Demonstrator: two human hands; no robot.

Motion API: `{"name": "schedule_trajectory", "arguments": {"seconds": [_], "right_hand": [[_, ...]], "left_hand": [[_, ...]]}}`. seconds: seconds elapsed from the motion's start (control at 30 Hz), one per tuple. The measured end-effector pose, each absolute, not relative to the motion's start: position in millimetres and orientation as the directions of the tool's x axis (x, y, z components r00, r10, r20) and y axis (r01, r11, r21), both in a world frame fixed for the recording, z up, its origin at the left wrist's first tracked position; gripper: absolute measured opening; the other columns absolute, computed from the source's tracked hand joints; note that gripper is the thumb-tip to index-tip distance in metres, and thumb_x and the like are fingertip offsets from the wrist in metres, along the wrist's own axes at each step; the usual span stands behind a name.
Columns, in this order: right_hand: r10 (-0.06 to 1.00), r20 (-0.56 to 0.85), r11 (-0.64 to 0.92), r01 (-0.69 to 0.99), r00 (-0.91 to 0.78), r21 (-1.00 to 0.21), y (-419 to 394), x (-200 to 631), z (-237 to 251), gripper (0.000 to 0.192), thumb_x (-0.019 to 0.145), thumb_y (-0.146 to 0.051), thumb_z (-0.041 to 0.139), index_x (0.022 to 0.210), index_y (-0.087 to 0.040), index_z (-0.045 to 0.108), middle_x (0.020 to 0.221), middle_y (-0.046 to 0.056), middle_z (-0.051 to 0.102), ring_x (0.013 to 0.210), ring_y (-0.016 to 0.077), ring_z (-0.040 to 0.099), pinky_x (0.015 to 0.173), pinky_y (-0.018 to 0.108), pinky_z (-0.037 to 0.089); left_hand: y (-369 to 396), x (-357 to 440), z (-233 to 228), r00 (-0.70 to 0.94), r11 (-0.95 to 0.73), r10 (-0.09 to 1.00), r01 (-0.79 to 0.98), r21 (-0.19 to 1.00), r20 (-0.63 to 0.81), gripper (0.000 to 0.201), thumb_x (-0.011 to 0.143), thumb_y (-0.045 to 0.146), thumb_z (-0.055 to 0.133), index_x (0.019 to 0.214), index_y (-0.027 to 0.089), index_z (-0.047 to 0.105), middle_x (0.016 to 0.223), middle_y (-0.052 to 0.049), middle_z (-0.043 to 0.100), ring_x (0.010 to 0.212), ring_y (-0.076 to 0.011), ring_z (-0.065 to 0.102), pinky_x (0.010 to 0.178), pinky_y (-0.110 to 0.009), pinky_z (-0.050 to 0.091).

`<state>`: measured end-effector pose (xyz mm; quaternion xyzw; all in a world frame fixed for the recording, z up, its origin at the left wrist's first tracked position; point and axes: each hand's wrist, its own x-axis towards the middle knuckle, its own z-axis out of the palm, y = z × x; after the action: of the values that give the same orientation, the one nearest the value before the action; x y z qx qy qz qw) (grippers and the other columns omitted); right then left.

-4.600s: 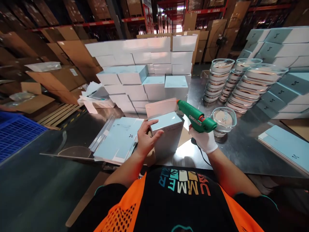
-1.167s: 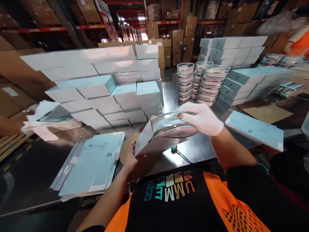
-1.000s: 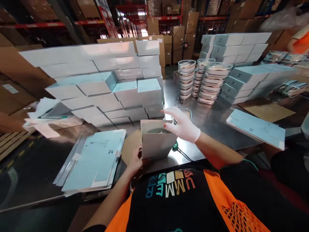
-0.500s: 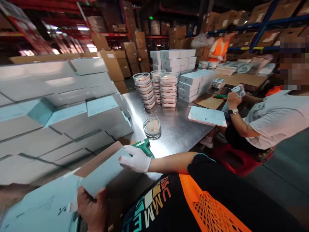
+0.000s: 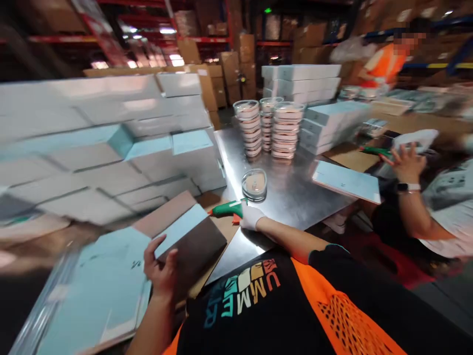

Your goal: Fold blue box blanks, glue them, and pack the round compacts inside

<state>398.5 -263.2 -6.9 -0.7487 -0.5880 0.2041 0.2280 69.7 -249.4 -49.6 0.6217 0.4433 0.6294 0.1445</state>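
An open, partly folded cardboard box (image 5: 199, 241), light blue and brown, lies in front of me on the table's left side. My left hand (image 5: 161, 264), bare, grips its near left edge, thumb and fingers on either side of the wall. My right hand (image 5: 252, 217), in a white glove, is wrapped round a green glue gun (image 5: 223, 209). The gun's orange nozzle points left, close to the box's far right edge. Just beyond the gun, an oval glass dish (image 5: 254, 185) with a brown label stands on the metal table (image 5: 291, 197).
Flat light blue box sheets (image 5: 99, 281) are stacked at my left. A wall of white boxes (image 5: 111, 167) rises behind them. Stacked glass dishes (image 5: 286, 130) stand farther back. At right, a co-worker's hand (image 5: 408, 162) is near a flat box (image 5: 347, 180); another person (image 5: 386, 64) stands behind.
My right hand has left the box and now holds the glue gun. My left hand stays on the box, which is turned a little. The view has swung left.
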Motion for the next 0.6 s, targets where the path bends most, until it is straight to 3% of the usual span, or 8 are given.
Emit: {"name": "schedule_trajectory", "arguments": {"seconds": [0.03,0.13,0.23,0.3,0.4,0.47,0.6], "right_hand": [[0.979,-0.029,-0.181,0.784,0.203,-0.594,-262.6,399.2,-10.6,0.068,0.072,-0.024,0.09,0.134,-0.012,0.066,0.101,0.011,0.082,0.09,0.0263,0.08,0.083,0.034,0.062],[0.986,0.045,-0.095,0.754,0.163,-0.65,-259.6,399.7,-16.5,0.074,0.079,-0.021,0.074,0.149,-0.009,0.054,0.103,0.011,0.083,0.086,0.025,0.079,0.079,0.035,0.064],[0.889,0.365,0.083,0.685,0.277,-0.724,-258.8,402.4,-14.7,0.077,0.079,-0.027,0.07,0.154,-0.014,0.055,0.113,0.015,0.083,0.092,0.0294,0.08,0.088,0.043,0.067],[0.769,0.557,0.212,0.697,0.314,-0.685,-260.1,404.2,-6.9,0.064,0.078,-0.031,0.07,0.141,-0.019,0.069,0.118,0.016,0.084,0.103,0.0346,0.081,0.1,0.051,0.066],[0.76,0.638,0.342,0.759,0.124,-0.554,-265.0,399.3,15.6,0.039,0.08,-0.03,0.066,0.116,-0.025,0.081,0.114,0.011,0.086,0.115,0.0373,0.08,0.116,0.058,0.06],[0.79,0.612,0.437,0.739,-0.042,-0.513,-272.0,388.0,33.5,0.027,0.084,-0.03,0.065,0.104,-0.026,0.082,0.104,0.007,0.086,0.105,0.0331,0.082,0.11,0.053,0.064],[0.777,0.59,0.568,0.645,-0.217,-0.511,-290.1,354.6,59.0,0.019,0.085,-0.032,0.069,0.099,-0.023,0.08,0.088,0.007,0.082,0.079,0.0254,0.078,0.078,0.039,0.067]], "left_hand": [[-246.0,70.3,-51.3,-0.228,-0.549,0.731,0.363,0.752,0.644,0.061,0.082,0.08,0.078,0.112,0.027,0.077,0.111,-0.008,0.078,0.111,-0.0401,0.072,0.113,-0.067,0.054],[-237.6,74.1,-45.5,-0.263,-0.488,0.777,0.321,0.812,0.571,0.069,0.084,0.087,0.074,0.112,0.024,0.074,0.112,-0.009,0.076,0.11,-0.0316,0.07,0.109,-0.05,0.057],[-233.9,79.2,-30.2,-0.285,-0.455,0.811,0.241,0.857,0.511,0.067,0.083,0.083,0.079,0.114,0.024,0.075,0.112,-0.009,0.076,0.11,-0.0296,0.07,0.104,-0.042,0.056],[-234.6,84.3,-20.5,-0.301,-0.446,0.821,0.191,0.874,0.485,0.065,0.081,0.08,0.083,0.113,0.024,0.076,0.11,-0.008,0.076,0.107,-0.0288,0.07,0.101,-0.04,0.056],[-238.7,95.4,-11.0,-0.28,-0.446,0.843,0.114,0.887,0.46,0.062,0.08,0.074,0.088,0.114,0.024,0.077,0.11,-0.008,0.076,0.106,-0.0284,0.07,0.098,-0.038,0.056],[-241.5,104.2,-7.9,-0.248,-0.453,0.853,0.088,0.887,0.46,0.058,0.079,0.068,0.092,0.115,0.025,0.078,0.111,-0.007,0.076,0.107,-0.0287,0.071,0.101,-0.039,0.055],[-244.6,118.9,-7.1,-0.181,-0.489,0.846,0.11,0.865,0.501,0.049,0.078,0.058,0.096,0.112,0.025,0.08,0.111,-0.007,0.076,0.106,-0.0276,0.072,0.102,-0.039,0.055]]}}
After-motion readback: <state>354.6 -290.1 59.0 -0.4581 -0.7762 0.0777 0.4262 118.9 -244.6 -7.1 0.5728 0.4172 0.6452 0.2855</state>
